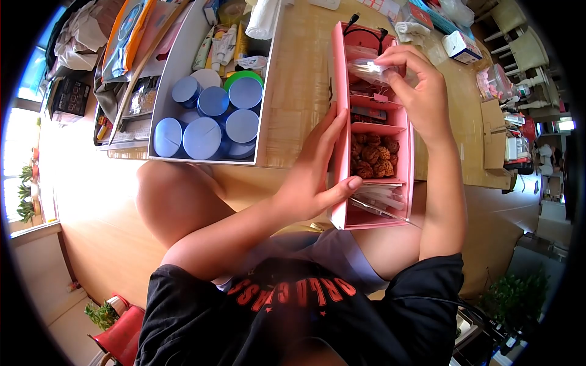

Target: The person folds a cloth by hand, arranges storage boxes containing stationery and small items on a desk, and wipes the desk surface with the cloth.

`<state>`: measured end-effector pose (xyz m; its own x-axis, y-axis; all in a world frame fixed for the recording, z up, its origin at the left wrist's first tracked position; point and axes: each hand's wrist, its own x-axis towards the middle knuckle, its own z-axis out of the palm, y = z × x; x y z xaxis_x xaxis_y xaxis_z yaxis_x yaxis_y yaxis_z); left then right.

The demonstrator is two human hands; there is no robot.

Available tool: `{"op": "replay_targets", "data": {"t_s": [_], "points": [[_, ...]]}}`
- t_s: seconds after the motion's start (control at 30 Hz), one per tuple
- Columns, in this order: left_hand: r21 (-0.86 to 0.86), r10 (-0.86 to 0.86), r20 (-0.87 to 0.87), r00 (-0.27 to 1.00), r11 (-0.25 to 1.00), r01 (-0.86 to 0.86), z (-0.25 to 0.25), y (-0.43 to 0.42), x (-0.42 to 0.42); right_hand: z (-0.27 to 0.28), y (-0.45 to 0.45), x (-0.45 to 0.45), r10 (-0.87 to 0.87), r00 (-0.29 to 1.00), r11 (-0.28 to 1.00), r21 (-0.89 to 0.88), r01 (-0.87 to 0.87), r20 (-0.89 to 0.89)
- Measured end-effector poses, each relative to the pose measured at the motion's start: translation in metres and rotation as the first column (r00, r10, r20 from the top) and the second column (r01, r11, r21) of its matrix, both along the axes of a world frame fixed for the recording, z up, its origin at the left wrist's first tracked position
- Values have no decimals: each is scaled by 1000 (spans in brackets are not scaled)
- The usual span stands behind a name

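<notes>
A long pink divided box is partly over the table's front edge and partly above my lap. My left hand grips its left side, fingers along the outer wall and thumb over the rim. Over the box's far part, my right hand pinches a clear plastic packet; its contents are hard to make out. Brown walnuts fill one compartment. The nearest compartment holds clear plastic sleeves and thin items. At the far end lies a black cable, and a small dark packet sits in a middle section.
Left on the table, a white box holds several blue-lidded jars, tubes and a white roll. Beyond it is a tray of bags and tools. An open cardboard box stands at right.
</notes>
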<state>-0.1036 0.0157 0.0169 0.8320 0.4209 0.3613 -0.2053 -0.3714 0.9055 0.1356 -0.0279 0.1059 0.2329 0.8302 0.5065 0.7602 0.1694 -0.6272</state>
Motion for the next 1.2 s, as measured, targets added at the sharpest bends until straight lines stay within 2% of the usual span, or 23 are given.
{"op": "replay_targets", "data": {"t_s": [0.2, 0.23, 0.33, 0.53, 0.73, 0.83, 0.93, 1.03, 1.13, 1.2], "points": [[2, 1, -13, 1000, 1000, -1, 1, 0, 0, -4, -2, -11, -28, 976, 974, -226, -22, -216], [2, 1, -16, 1000, 1000, -1, 1, 0, -1, -4, -3, -8, 31, 1000, 982, -187, -31, 0], [6, 5, -5, 1000, 1000, -5, -1, 0, 0, -5, -3, -9, 34, 999, 991, -133, -32, 11], [15, 7, -1, 1000, 1000, -7, -2, 0, 0, -1, -7, -7, 77, 991, 926, -361, -111, -109], [8, 10, 2, 1000, 1000, -10, -2, 0, 0, -5, -7, -3, 96, 986, 933, -333, -138, -139], [27, 11, -6, 1000, 1000, -11, 0, 1, -1, -3, -5, -5, 93, 991, 976, -190, -109, -93], [24, 8, -13, 1000, 1000, -8, 1, 1, -1, 6, -8, -7, -39, 973, 970, -243, -17, -226], [15, 9, -10, 1000, 1000, -9, 1, 0, -1, 1, -2, 2, -12, 997, 998, -59, 8, -71], [19, 12, 0, 1000, 1000, -12, -1, 1, 0, -1, -1, 2, -28, 996, 997, -73, 35, 84], [20, 10, -12, 1000, 1000, -10, -1, 1, -1, 1, -8, 0, 21, 969, 978, -207, 32, 248]]}}
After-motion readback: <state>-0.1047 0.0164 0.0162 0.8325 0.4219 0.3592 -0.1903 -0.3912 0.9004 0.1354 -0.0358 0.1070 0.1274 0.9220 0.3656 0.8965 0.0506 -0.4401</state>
